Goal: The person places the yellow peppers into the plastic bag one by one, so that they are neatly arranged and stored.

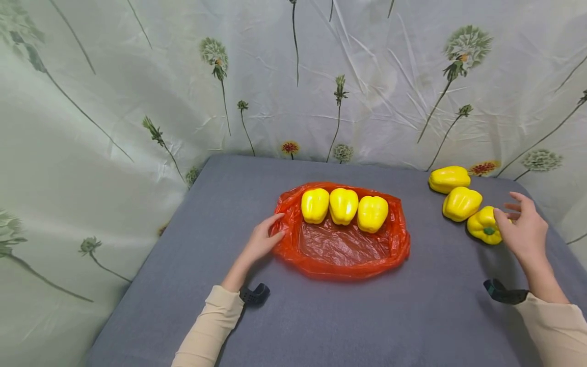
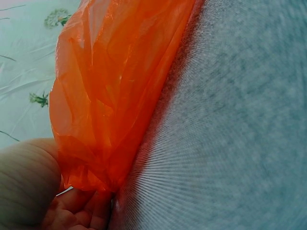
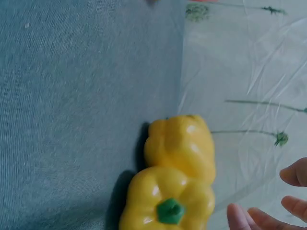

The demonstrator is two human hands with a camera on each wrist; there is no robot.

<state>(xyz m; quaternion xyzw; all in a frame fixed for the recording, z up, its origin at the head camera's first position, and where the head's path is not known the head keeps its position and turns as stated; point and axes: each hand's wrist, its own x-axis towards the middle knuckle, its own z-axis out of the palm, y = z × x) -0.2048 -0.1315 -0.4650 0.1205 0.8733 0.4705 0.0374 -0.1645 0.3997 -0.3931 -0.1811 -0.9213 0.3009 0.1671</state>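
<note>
A red plastic bag (image 1: 316,267) lies with its mouth spread wide on the table, and three yellow bell peppers stand in a row along its far side, the middle pepper (image 1: 343,206) between two others. My left hand (image 1: 260,240) holds the bag's left edge; in the left wrist view the thin film (image 2: 105,105) runs between thumb and fingers. At the right, my right hand (image 1: 527,229) hovers with parted fingers beside the nearest loose bell pepper (image 1: 481,224), whose green stem faces me. Nothing is in that hand.
Two more yellow bell peppers, the middle one (image 1: 462,204) and the farthest one (image 1: 449,179), lie in a slanting line toward the table's back right. A grey cloth covers the table (image 1: 330,326). Behind it hangs a pale curtain (image 1: 275,76) printed with dandelions.
</note>
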